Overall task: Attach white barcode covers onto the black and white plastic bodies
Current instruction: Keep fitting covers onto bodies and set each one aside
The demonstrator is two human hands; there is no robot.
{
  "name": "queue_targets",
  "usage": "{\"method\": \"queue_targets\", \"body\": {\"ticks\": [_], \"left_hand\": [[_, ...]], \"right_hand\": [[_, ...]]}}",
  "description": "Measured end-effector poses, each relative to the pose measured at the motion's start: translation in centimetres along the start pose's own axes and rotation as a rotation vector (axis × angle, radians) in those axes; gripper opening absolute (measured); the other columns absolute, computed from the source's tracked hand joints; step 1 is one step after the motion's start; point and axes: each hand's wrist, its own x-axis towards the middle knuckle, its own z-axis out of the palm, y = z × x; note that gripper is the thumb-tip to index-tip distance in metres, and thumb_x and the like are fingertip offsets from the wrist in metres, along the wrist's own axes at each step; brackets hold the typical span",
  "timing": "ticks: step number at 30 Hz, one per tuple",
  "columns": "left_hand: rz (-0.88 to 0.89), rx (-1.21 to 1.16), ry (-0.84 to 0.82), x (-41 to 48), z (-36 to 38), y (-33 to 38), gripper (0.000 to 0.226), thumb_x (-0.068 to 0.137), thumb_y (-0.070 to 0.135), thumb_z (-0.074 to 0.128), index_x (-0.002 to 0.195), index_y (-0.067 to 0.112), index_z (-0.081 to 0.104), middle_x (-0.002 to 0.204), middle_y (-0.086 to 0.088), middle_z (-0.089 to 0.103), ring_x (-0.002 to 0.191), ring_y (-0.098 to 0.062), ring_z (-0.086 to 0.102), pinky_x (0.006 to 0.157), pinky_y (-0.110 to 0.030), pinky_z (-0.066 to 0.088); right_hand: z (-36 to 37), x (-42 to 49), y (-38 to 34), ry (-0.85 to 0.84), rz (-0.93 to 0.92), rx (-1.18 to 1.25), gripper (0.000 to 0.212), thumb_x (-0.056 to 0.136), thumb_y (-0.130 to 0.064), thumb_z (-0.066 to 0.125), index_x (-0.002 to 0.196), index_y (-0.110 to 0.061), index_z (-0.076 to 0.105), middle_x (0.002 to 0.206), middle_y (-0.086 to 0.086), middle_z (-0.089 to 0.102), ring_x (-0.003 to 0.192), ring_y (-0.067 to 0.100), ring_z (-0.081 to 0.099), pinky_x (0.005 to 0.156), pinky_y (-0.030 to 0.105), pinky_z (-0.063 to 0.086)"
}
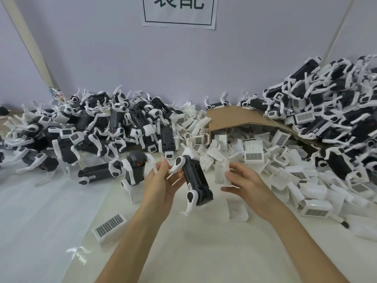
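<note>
The body is held by the left grip at its upper end only. The fingers are curled about the white leg there, and the lower end hangs free above the surface. With so short a hold, the body may swing or twist when the cover is pressed on, so the catches may be missed or only half engaged. A leg may also be bent or caught under the cover's edge.

The cover is pinched in the right grip, thumb below and curled fingers above. It is blurred, so which way its barcode face is turned cannot be told. If it is turned the wrong way, it will not seat. A light pinch may let it slip out when it is pushed.

The cover is just right of the body, level with its middle and apart from it, with a narrow gap between them. It projects from the right grip toward the body. The body runs down and to the right from the left grip.

A spare cover lies on the surface just below and right of the body and may be knocked. The heap of covers lies right of and beyond the body.
</note>
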Motion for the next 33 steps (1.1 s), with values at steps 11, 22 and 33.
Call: {"method": "queue_targets", "body": {"ticks": [11,22,33], "left_hand": [[-0.052,0.040,0.030,0.3,-0.2,-0.4,0.027,0.102,0.021,0.055,0.080,0.006,0.054,0.077,-0.013,0.068,0.060,-0.021,0.068,0.059,-0.033,0.060],[-0.042,0.037,-0.028,0.2,-0.1,-0.8,0.019,0.102,0.023,0.055,0.099,0.004,0.057,0.090,-0.017,0.074,0.076,-0.025,0.074,0.070,-0.035,0.062],[-0.051,-0.062,-0.088,0.1,0.1,-1.1,0.020,0.102,0.022,0.054,0.097,0.003,0.058,0.091,-0.016,0.074,0.082,-0.027,0.075,0.072,-0.034,0.061]], "right_hand": [[1.5,-0.4,0.5,0.164,-0.261,-0.357,0.051,0.074,-0.025,0.081,0.121,-0.032,0.063,0.106,-0.002,0.065,0.067,0.009,0.066,0.058,0.016,0.047],[2.2,-0.9,0.5,-0.108,-0.228,-0.118,0.049,0.073,0.016,0.053,0.110,-0.010,0.072,0.135,-0.003,0.063,0.108,0.026,0.070,0.082,0.032,0.056],[3.0,-0.9,0.0,-0.071,-0.170,0.040,0.031,0.092,-0.029,0.055,0.116,-0.020,0.072,0.119,0.004,0.071,0.092,0.022,0.068,0.074,0.025,0.053]]}}
